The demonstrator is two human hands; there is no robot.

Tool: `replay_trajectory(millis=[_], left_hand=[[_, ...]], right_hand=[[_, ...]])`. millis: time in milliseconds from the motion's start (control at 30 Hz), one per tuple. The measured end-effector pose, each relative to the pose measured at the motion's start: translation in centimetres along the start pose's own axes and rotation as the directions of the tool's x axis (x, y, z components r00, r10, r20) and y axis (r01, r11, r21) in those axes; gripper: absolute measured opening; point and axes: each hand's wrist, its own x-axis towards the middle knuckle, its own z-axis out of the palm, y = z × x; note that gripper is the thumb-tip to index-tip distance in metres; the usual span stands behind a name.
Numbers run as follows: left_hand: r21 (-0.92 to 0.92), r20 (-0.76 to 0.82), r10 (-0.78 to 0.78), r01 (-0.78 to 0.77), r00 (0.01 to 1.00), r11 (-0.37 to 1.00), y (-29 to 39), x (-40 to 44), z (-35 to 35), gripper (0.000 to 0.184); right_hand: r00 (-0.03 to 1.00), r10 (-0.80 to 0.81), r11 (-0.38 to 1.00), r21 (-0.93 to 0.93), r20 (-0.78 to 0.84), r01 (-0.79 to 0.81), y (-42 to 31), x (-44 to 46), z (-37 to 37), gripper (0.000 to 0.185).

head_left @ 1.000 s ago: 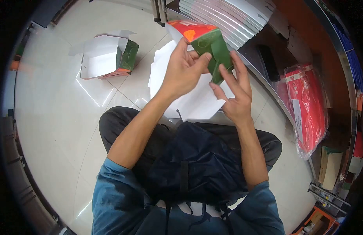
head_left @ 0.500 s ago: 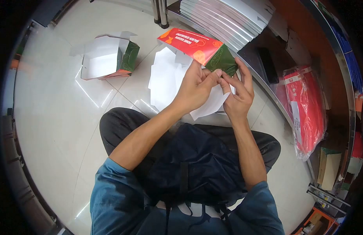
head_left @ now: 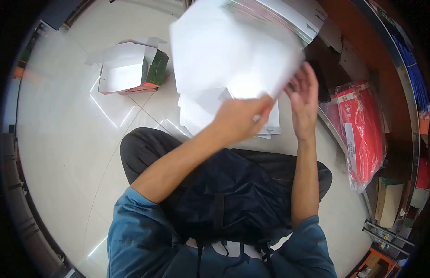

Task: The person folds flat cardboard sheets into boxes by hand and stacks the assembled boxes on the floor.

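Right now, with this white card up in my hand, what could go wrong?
The white card may clip the stack beyond it, which it partly hides. Only your left hand clearly grips it, so it might bend or slip. If it drops, it could disturb the sheets on the floor.

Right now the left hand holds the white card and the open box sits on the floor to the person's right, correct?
Wrong side: the head view shows the open box on the floor to the person's left. The left hand does hold the white card.
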Motion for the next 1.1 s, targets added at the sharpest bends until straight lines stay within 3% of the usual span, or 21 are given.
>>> replay_trajectory(millis=[33,67,100,133,167,200,233,267,300,367,467,600,767,833,867,933,967,1000,1100], left_hand=[[0.047,0.121,0.066,-0.073,0.99,0.996,0.2,-0.5,1.3,0.028],[0.053,0.142,0.118,-0.126,0.983,0.991,0.1,-0.6,2.3,0.029],[0.06,0.163,0.168,-0.18,0.972,0.982,0.2,-0.5,2.7,0.029],[0.07,0.185,0.216,-0.232,0.959,0.97,0.2,-0.4,3.0,0.029],[0.084,0.002,0.341,-0.34,0.94,0.937,-0.3,-0.2,3.0,0.024],[-0.368,-0.074,0.084,-0.105,0.994,0.924,-0.3,0.4,2.9,0.025],[-0.746,-0.023,-0.186,0.107,0.982,0.658,-0.3,1.0,2.9,0.025],[-0.948,0.14,-0.395,0.238,0.908,0.211,-0.3,1.6,2.7,0.026],[-0.967,0.193,-0.414,0.244,0.889,0.072,-0.9,2.3,1.6,0.026],[-0.95,0.303,-0.43,0.232,0.851,-0.209,-2.6,2.9,-1.5,0.026],[-0.972,0.235,-0.461,0.203,0.856,-0.117,-3.6,2.2,-2.6,0.019],[-0.983,0.183,-0.42,0.179,0.889,-0.05,-3.0,2.0,-2.6,0.027],[-0.971,0.212,-0.42,0.238,0.882,0.011,-3.7,2.0,-2.5,0.029],[-0.95,0.186,-0.509,0.287,0.841,0.126,-2.5,2.0,-2.2,0.029],[-0.953,0.114,-0.483,0.233,0.868,0.194,-3.1,1.8,-0.8,0.022],[-0.968,0.127,-0.507,0.219,0.852,0.126,-1.8,1.4,-0.2,0.021],[-0.974,0.055,-0.503,0.156,0.863,0.161,-1.5,1.3,0.5,0.025],[-0.978,-0.011,-0.487,0.093,0.873,0.189,-1.6,1.2,1.3,0.029],[-0.962,0.083,-0.315,0.159,0.945,0.222,-2.7,0.8,2.7,0.034]], right_hand=[[0.998,-0.053,0.999,-0.014,-0.044,0.052,-0.5,0.1,-0.3,0.071],[0.991,-0.106,0.994,-0.029,-0.088,0.103,-0.7,0.1,-0.5,0.072],[0.989,-0.08,0.971,-0.235,-0.125,0.049,-0.9,-0.1,-0.6,0.073],[0.991,-0.108,0.959,-0.27,-0.085,0.082,-0.9,-0.3,-0.8,0.075],[0.99,-0.134,0.947,-0.302,-0.045,0.114,-0.6,-0.5,-1.1,0.077],[0.987,-0.158,0.932,-0.331,-0.006,0.147,-0.3,-0.9,-1.3,0.08],[0.991,-0.127,0.945,-0.307,-0.028,0.112,0.1,-1.4,-0.8,0.075],[0.978,-0.16,0.871,-0.448,0.131,0.203,0.2,-1.4,-1.0,0.067],[0.942,-0.166,0.769,-0.56,0.292,0.309,0.2,-1.4,-1.1,0.061],[0.92,-0.143,0.816,-0.483,0.364,0.318,0.4,-1.8,0.3,0.053],[0.916,-0.155,0.844,-0.432,0.37,0.318,-0.1,-2.2,2.4,0.049],[0.948,-0.175,0.863,-0.422,0.267,0.278,0.2,-2.3,2.8,0.049],[0.913,-0.163,0.728,-0.578,0.375,0.368,-0.7,-2.4,2.7,0.051],[0.909,-0.225,0.648,-0.642,0.352,0.409,0.8,-2.6,2.7,0.052],[0.918,-0.219,0.602,-0.695,0.329,0.393,1.3,-2.8,2.9,0.051],[0.942,-0.212,0.606,-0.72,0.261,0.337,1.8,-3.2,3.5,0.045],[0.945,-0.213,0.571,-0.753,0.249,0.327,2.1,-3.3,3.6,0.044],[0.954,-0.2,0.579,-0.759,0.224,0.299,2.5,-3.5,4.0,0.044],[0.975,-0.16,0.553,-0.804,0.155,0.219,2.9,-3.7,4.3,0.045]])
